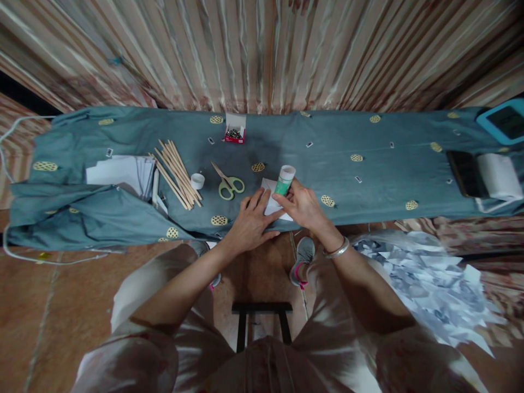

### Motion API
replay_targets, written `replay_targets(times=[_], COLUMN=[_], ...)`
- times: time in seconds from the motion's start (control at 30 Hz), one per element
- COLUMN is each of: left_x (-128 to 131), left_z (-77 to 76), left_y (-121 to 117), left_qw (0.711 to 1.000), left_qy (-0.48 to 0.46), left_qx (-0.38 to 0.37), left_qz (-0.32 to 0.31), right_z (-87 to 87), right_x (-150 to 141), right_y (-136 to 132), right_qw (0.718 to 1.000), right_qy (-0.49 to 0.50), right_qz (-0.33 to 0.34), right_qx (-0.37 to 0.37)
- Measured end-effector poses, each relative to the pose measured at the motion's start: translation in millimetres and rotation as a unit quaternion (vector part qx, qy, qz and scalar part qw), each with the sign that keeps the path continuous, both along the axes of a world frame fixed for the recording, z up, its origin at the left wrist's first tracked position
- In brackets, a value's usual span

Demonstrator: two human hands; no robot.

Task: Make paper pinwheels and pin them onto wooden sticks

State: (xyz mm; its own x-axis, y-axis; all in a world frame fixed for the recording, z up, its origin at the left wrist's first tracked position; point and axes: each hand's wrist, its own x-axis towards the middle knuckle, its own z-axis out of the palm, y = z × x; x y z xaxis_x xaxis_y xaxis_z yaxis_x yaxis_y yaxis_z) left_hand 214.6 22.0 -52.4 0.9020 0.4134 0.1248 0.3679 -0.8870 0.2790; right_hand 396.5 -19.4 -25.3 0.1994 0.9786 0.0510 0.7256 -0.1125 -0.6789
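My right hand (305,204) is closed round a glue stick (284,181) with a green and white barrel, tilted over a small piece of white paper (270,204). Whether the glue end touches the paper is hidden. With fingers stretched out, my left hand (254,218) lies flat on the left part of that paper, pressing it against the cloth. Scissors (229,184) with pale green handles rest to the left, their blades parted and pointing away from me. A white cap (197,181) stands beyond them.
Wooden sticks (177,172) and a stack of white paper (123,173) lie at the left. At the back is a red box of metal clips (234,134). A phone (465,173) is at the right. Paper scraps (429,284) heap below the table's right side.
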Motion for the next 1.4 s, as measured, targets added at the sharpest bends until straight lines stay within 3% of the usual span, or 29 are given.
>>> replay_targets(times=[0.53, 1.1, 1.4], left_x=[0, 0, -1], left_z=[-0.9, 1.5, -0.3], left_y=[0, 0, 1], left_qw=[1.0, 1.0, 1.0], left_qy=[-0.002, -0.001, 0.0], left_qx=[-0.005, -0.003, -0.002], left_qz=[0.001, -0.005, -0.004], right_z=[-1.6, -2.3, -1.7], right_x=[9, 0, 9], right_y=[6, 4, 3], right_qw=[0.999, 0.999, 0.999], right_qy=[-0.001, 0.046, 0.001], right_qz=[-0.047, -0.006, -0.035], right_qx=[0.01, -0.006, 0.002])
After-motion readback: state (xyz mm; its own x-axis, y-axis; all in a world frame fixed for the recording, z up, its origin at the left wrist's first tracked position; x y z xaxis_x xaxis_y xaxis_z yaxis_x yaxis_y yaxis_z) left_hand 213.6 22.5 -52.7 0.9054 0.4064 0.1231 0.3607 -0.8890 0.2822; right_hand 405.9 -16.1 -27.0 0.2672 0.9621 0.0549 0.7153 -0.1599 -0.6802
